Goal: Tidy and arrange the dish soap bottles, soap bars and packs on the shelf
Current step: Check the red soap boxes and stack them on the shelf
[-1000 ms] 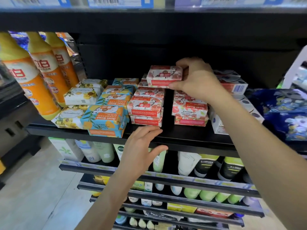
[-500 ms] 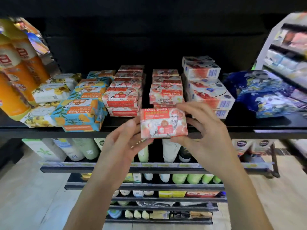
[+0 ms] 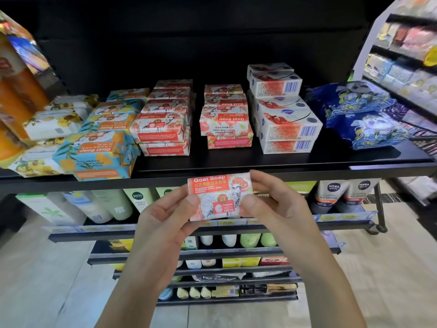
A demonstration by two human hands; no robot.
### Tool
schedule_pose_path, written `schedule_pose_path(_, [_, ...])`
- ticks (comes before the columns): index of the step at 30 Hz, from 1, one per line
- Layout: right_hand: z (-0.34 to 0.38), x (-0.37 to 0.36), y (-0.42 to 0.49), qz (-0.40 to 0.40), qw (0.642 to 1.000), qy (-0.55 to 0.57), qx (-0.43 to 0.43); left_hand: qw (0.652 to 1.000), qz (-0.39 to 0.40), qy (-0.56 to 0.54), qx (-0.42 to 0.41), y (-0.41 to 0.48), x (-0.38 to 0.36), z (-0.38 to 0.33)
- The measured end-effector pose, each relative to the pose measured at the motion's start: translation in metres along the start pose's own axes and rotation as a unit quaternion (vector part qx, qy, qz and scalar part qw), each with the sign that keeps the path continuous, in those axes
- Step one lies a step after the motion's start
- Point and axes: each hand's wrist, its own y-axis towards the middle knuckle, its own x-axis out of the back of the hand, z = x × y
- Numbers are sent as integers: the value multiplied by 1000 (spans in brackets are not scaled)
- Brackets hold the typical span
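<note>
Soap bar [image 3: 220,197]: pinched by left hand [image 3: 165,216] and right hand [image 3: 274,207], below shelf [image 3: 283,165]. Advice: place squarely on red stack [image 3: 225,121], label matching.

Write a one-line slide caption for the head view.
Left hand and right hand hold a red Goat Soap bar in front of the shelf edge, below rows of matching bars.

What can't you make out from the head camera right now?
Head view:
- Orange bottles: cut off by the left edge, labels blurred.
- Goat Soap pack: back face and lower corners covered by the left hand and right hand.
- Rear red packs: count hidden by front stacks.
</note>
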Motion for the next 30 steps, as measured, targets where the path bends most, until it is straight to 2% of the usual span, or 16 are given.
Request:
schedule_pose_path(4, [-1,-2,-3,-14,999,44,-18,1000,14,-4,5,-5,-1,3])
schedule_pose_path(10, [-5,1,-6,-17,998,51,-13,999,47,2,-12,-8,-1,2])
schedule_pose_path(16, [-5,0,-10,-26,997,66,20,999,48,-11,-13,-12,-5,-2])
schedule_pose_path(25, [-6,3,-11,2,992,68,106,999,40,4,19,-16,-5,-7])
schedule_pose_path(30, [-10,4,-9,26,990,75,119,999,32,-14,22,-14,-5,-9])
